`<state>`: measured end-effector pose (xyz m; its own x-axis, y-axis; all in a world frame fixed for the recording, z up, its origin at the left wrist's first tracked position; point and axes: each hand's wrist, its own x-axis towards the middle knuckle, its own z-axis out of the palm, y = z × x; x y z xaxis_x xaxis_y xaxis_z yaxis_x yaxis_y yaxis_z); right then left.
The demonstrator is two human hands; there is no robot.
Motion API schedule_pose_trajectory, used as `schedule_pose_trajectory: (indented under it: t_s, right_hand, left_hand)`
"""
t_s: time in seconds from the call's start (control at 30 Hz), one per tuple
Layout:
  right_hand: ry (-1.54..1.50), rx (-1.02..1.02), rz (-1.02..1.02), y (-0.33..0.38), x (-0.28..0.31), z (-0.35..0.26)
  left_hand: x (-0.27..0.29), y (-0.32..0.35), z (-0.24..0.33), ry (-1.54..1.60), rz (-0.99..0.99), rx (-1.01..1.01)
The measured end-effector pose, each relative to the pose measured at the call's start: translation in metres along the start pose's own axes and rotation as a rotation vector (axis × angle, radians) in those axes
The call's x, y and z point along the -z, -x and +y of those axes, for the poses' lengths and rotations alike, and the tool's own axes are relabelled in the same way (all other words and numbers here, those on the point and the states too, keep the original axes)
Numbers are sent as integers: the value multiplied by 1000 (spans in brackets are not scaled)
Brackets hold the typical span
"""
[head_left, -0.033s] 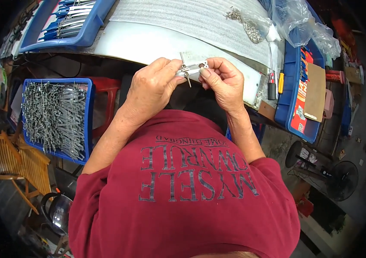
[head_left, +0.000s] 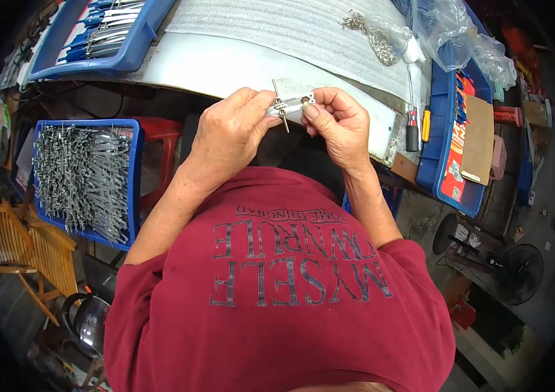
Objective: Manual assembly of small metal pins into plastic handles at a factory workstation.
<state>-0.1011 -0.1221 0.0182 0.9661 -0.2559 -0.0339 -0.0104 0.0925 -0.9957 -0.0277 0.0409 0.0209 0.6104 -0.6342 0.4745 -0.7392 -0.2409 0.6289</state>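
Metal fitting (head_left: 281,105) is up at 12 o'clock, over the near edge of the white work surface (head_left: 192,62); a thin rod (head_left: 275,85) crosses it, running roughly 11 to 5.

– Cool, so what are the hands doing with it?

Both pinching, nearly closed; the left hand (head_left: 228,127) has its 9 o'clock end between thumb and fingers, and the right hand (head_left: 345,127) grips the 3 o'clock end, thumb on top; can't tell exactly how the fingertips sit underneath, too small.

– And the stuff around it?

Blue tray (head_left: 136,176) at 9, crammed with grey metal parts (head_left: 81,176); two screwdrivers at 2, one red-and-black (head_left: 412,134), the other yellow-handled (head_left: 426,126); just past them a blue bin (head_left: 431,153) with a cardboard piece (head_left: 478,137) in it; oh, and a clear bag of tiny metal bits (head_left: 382,49) lies at 1, on the foam sheet (head_left: 277,26).
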Motion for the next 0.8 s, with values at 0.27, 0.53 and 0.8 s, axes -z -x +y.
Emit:
schedule_pose_trajectory:
  t_s: [0.27, 0.53, 0.8]
  right_hand:
    - [99, -29, 10, -2, 1, -2]
    - [41, 42, 111, -4, -3, 0]
    - [54, -63, 55, -5, 5, -9]
  left_hand:
    - [-2, -1, 3, -131, 4, -41]
    - [-8, -4, 3, -222, 58, -103]
    - [-7, -7, 0, -222, 65, -128]
